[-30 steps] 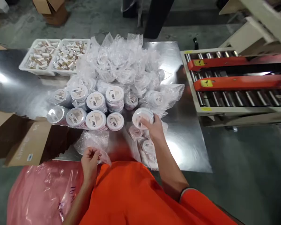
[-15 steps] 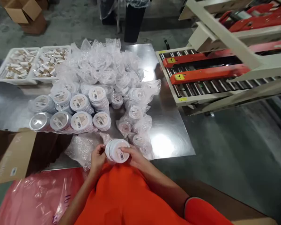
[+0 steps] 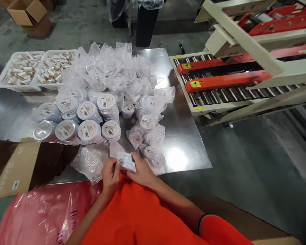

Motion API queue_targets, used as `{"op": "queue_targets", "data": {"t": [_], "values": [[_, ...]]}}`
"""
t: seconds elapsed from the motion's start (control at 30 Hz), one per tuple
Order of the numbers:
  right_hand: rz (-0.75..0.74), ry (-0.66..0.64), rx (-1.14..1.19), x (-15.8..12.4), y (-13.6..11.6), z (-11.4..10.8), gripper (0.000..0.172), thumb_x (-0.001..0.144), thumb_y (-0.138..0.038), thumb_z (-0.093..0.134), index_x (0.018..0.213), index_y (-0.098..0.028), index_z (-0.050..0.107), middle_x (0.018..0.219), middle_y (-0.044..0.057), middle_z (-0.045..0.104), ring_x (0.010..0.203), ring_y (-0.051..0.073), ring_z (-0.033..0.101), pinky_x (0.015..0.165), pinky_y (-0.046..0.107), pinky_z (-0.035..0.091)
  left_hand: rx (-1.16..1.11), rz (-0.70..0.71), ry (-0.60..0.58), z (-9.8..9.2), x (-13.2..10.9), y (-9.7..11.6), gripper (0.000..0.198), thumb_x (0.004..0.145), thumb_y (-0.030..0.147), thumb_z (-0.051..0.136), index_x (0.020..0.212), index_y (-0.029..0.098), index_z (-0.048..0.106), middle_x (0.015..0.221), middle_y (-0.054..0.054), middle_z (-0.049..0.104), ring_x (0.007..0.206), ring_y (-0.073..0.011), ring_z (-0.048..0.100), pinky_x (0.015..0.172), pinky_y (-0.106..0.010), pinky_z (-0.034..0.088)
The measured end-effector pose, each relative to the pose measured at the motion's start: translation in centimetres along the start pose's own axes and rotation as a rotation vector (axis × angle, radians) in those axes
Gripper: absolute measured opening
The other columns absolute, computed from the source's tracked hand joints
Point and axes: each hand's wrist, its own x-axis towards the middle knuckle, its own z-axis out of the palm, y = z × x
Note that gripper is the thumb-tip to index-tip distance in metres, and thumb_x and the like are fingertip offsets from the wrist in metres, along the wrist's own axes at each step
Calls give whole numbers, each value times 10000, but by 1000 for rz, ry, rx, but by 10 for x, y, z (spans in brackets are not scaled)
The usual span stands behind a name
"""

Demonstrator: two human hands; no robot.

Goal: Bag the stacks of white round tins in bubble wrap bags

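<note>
Holding: stack of round tins — at the table's six o'clock edge.
Fingers: left hand and right hand clamped on its rims.
Handling: likely light, stiff, slippery — grip the sides.

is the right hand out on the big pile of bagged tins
No, the right hand is at the near edge of the table, holding a small stack of round tins together with the left hand.

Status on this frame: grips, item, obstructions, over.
Left grip and right grip shut on stack of round tins. Bubble wrap beside left. No obstruction.
</note>
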Motion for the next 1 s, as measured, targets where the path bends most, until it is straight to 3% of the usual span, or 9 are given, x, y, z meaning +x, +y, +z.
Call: {"op": "queue_targets", "data": {"t": [0.1, 0.23, 0.3, 0.4, 0.53, 0.6, 0.67, 0.77, 1.0], "values": [[106, 94, 35, 2, 5, -4, 588, 718, -357, 649, 1232, -191, 416, 1037, 82, 643, 885, 242, 616, 749, 339, 462, 193, 162, -132, -1, -1, 2, 240, 842, 393, 472, 709, 208, 548, 687, -29, 583, 674, -167, 538, 636, -279, 409], [101, 243, -229, 2, 3, 2, 594, 764, -361, 599, 1287, -141, 422, 1170, 171, 587, 1053, 322, 556, 878, 446, 431, 213, 91, -239, 6, -4, -3, 221, 873, 349, 434, 727, 209, 523, 653, -17, 579, 599, -157, 531, 572, -268, 396], [103, 244, -318, 3, 1, 8, 554, 777, -343, 578, 1269, -128, 445, 1161, 182, 578, 1058, 329, 544, 889, 456, 424, 215, 87, -206, 10, -5, -5, 231, 886, 359, 415, 743, 208, 516, 657, -19, 574, 597, -161, 533, 576, -274, 399], [138, 185, -260, 6, 0, 13, 584, 781, -328, 577, 1309, -144, 408, 1152, 157, 579, 1036, 292, 556, 860, 396, 449, 274, 128, -143, 13, -3, -7, 235, 895, 361, 393, 761, 211, 513, 703, -41, 586, 653, -182, 551, 613, -293, 402], [157, 249, -360, 7, -1, 12, 669, 783, -368, 603, 1378, -158, 379, 1120, 175, 553, 1008, 321, 545, 828, 410, 443, 305, 128, -196, 15, 1, -9, 217, 896, 343, 389, 748, 219, 490, 689, -33, 575, 638, -175, 545, 604, -286, 387], [125, 233, -428, 6, -2, 10, 674, 797, -392, 603, 1399, -184, 383, 1091, 177, 549, 976, 327, 549, 807, 414, 436, 312, 104, -164, 16, 2, -9, 234, 910, 344, 359, 756, 217, 481, 697, -37, 568, 647, -177, 540, 613, -288, 384], [124, 176, -418, 7, -2, 8, 665, 813, -402, 589, 1412, -205, 376, 1078, 165, 558, 953, 313, 562, 787, 398, 437, 323, 102, -136, 17, 3, -7, 244, 917, 341, 333, 782, 209, 488, 740, -53, 570, 695, -186, 540, 648, -296, 387], [185, 179, -329, 10, 1, 5, 634, 829, -413, 564, 1400, -209, 381, 1106, 148, 563, 966, 297, 569, 776, 379, 446, 336, 102, -191, 18, 3, -4, 208, 895, 335, 379, 770, 205, 482, 726, -36, 548, 685, -172, 520, 651, -283, 372], [122, 420, -233, 7, 11, 14, 627, 801, -449, 606, 1339, -183, 425, 1093, 132, 533, 993, 295, 547, 793, 395, 473, 430, -174, -216, 27, 16, -14, 181, 753, 125, 517, 665, 218, 389, 573, 56, 378, 534, -114, 355, 548, -245, 221]]}}
